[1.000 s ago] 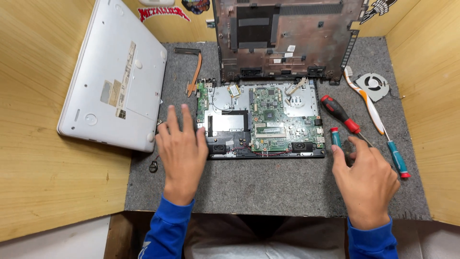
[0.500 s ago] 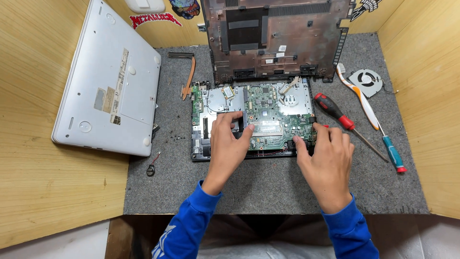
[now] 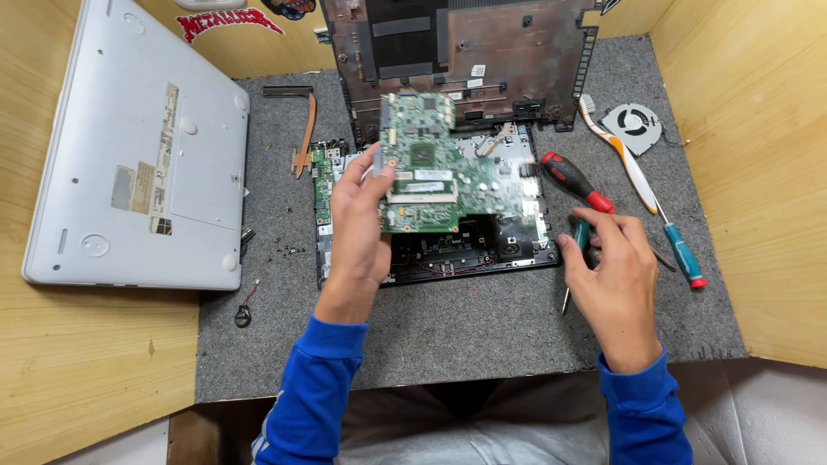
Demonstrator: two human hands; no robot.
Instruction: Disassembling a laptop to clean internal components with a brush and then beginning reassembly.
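1. We work on a grey felt mat (image 3: pixel 482 344) set in a wooden bay (image 3: pixel 758 172); the walls close in at the left, back and right, while the near strip of mat in front of us lies bare.
2. A silver laptop cover (image 3: pixel 138 155) rests on the left, overhanging the mat's edge.
3. The brown base shell (image 3: pixel 465 52) lies at the back, and the open laptop chassis (image 3: pixel 465 250) lies below it, its tray showing dark bare recesses.
4. Our left hand (image 3: pixel 357 224) grips the green motherboard (image 3: pixel 422 172) by its left edge, lifted clear above the chassis.
5. Our right hand (image 3: pixel 616 267) curls closed around a small teal screwdriver (image 3: pixel 579 250), just right of the chassis.
6. To the right lie a red-handled screwdriver (image 3: pixel 573 179), a toothbrush (image 3: pixel 624 159), a second teal screwdriver (image 3: pixel 685 257) and a fan (image 3: pixel 633 125).
7. A coin cell (image 3: pixel 243 315) sits near the mat's left edge.
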